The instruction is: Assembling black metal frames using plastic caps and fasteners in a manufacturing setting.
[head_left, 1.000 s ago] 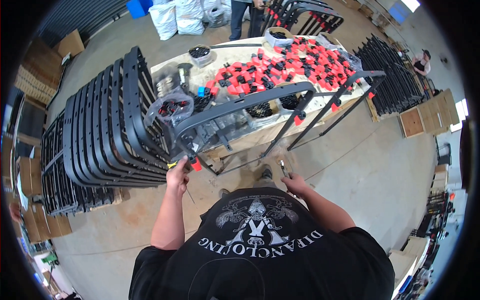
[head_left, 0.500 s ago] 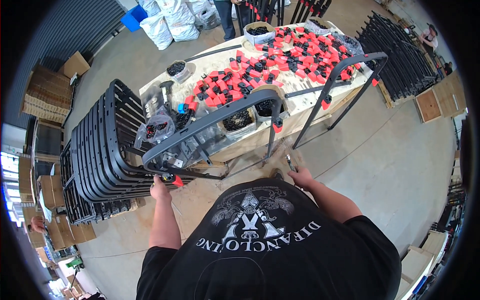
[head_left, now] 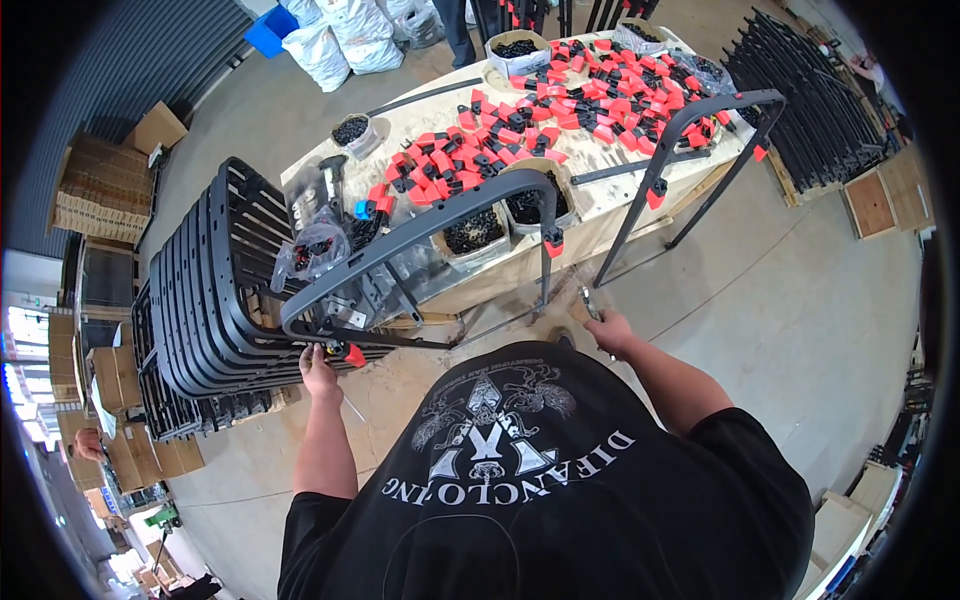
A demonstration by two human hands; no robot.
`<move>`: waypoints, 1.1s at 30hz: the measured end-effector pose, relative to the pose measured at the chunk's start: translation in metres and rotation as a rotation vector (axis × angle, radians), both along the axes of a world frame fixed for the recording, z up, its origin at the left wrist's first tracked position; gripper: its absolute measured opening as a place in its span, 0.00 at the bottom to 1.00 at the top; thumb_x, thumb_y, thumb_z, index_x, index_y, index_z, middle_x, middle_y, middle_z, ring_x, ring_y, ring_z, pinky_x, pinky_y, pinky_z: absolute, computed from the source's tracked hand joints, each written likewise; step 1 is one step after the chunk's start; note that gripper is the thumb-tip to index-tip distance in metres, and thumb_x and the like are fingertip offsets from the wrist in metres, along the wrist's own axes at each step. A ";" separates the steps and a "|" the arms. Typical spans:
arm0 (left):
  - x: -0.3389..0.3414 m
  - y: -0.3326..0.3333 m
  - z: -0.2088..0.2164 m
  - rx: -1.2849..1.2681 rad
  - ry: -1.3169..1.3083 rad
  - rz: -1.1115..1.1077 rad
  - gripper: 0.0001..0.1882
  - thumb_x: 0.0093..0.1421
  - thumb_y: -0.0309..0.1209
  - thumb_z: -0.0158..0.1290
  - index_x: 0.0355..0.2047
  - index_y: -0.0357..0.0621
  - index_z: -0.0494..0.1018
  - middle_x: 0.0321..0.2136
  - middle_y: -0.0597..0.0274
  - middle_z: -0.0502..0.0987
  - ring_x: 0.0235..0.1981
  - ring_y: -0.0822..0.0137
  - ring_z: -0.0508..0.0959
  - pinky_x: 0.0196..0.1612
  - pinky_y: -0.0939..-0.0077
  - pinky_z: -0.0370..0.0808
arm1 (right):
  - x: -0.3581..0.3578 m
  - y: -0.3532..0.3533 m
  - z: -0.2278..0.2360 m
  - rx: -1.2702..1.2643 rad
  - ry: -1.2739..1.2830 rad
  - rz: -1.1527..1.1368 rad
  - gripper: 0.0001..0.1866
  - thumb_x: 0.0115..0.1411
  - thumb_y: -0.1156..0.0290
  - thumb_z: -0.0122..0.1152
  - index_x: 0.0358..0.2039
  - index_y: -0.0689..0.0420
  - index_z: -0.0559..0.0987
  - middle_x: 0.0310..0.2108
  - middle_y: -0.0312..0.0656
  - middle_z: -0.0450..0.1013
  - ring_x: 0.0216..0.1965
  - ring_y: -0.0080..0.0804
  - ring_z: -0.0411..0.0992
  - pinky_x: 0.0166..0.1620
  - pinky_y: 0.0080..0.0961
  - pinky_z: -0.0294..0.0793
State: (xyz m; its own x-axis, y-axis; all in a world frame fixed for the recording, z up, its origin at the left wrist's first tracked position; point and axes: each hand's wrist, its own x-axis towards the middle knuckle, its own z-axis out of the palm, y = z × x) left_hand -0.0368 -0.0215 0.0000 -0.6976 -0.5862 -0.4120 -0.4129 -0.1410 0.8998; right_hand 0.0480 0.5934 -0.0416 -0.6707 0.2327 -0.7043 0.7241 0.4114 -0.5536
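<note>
A curved black tubular frame (head_left: 420, 232) leans at the near edge of the table, with red-and-black plastic pieces on its ends. My left hand (head_left: 318, 372) is at its lower left end, beside a red plastic piece (head_left: 354, 355). The fingers there are drawn together; whatever they pinch is too small to make out. In my right hand (head_left: 610, 334), closed around it, is a slim metal wrench (head_left: 587, 297) pointing away from me, apart from the frame. A second black frame (head_left: 640, 165) stands to the right against the table, also fitted with red pieces.
The wooden table (head_left: 415, 115) bears heaped red-and-black plastic pieces (head_left: 450, 165), boxes of small black parts (head_left: 474, 232), a hammer (head_left: 331, 175) and a plastic bag (head_left: 318, 250). Stacked black frames (head_left: 190, 290) stand at left, more black tubing (head_left: 795, 110) at far right.
My right hand has moved slightly right with the wrench. My left hand stays at the frame's end, its fingers shifted a little. The whole view has shifted slightly.
</note>
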 end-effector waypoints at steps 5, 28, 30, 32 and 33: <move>0.005 -0.004 0.004 0.017 0.044 -0.032 0.14 0.70 0.37 0.55 0.53 0.51 0.69 0.32 0.72 0.75 0.20 0.78 0.67 0.19 0.80 0.63 | 0.021 -0.035 -0.019 0.027 0.068 0.103 0.26 0.56 0.51 0.60 0.45 0.60 0.81 0.25 0.48 0.79 0.29 0.42 0.80 0.37 0.39 0.78; 0.068 0.055 0.021 -0.209 -0.293 -0.600 0.15 0.62 0.28 0.60 0.43 0.34 0.67 0.24 0.59 0.77 0.16 0.71 0.74 0.18 0.76 0.71 | 0.005 -0.075 0.055 -0.092 0.116 0.227 0.22 0.56 0.61 0.62 0.49 0.59 0.79 0.36 0.52 0.79 0.39 0.44 0.78 0.47 0.39 0.75; 0.064 0.105 0.043 -0.349 -0.176 -0.595 0.14 0.61 0.29 0.61 0.38 0.35 0.68 0.23 0.58 0.76 0.15 0.71 0.73 0.18 0.74 0.70 | -0.007 -0.076 0.063 -0.082 0.329 0.289 0.25 0.57 0.59 0.62 0.53 0.59 0.77 0.38 0.52 0.78 0.41 0.43 0.77 0.48 0.38 0.75; 0.040 0.165 0.099 -0.478 -0.043 -0.751 0.16 0.59 0.32 0.64 0.34 0.36 0.68 0.21 0.55 0.75 0.17 0.67 0.74 0.21 0.68 0.71 | -0.022 -0.078 0.075 -0.072 0.541 0.342 0.28 0.59 0.57 0.63 0.56 0.59 0.74 0.40 0.52 0.77 0.43 0.43 0.77 0.49 0.37 0.75; 0.029 0.179 0.096 -0.553 0.035 -0.791 0.17 0.57 0.33 0.66 0.32 0.37 0.68 0.21 0.54 0.74 0.19 0.63 0.75 0.24 0.66 0.72 | -0.034 -0.082 0.091 -0.161 0.557 0.390 0.31 0.60 0.55 0.64 0.59 0.58 0.72 0.44 0.52 0.77 0.45 0.42 0.76 0.50 0.37 0.74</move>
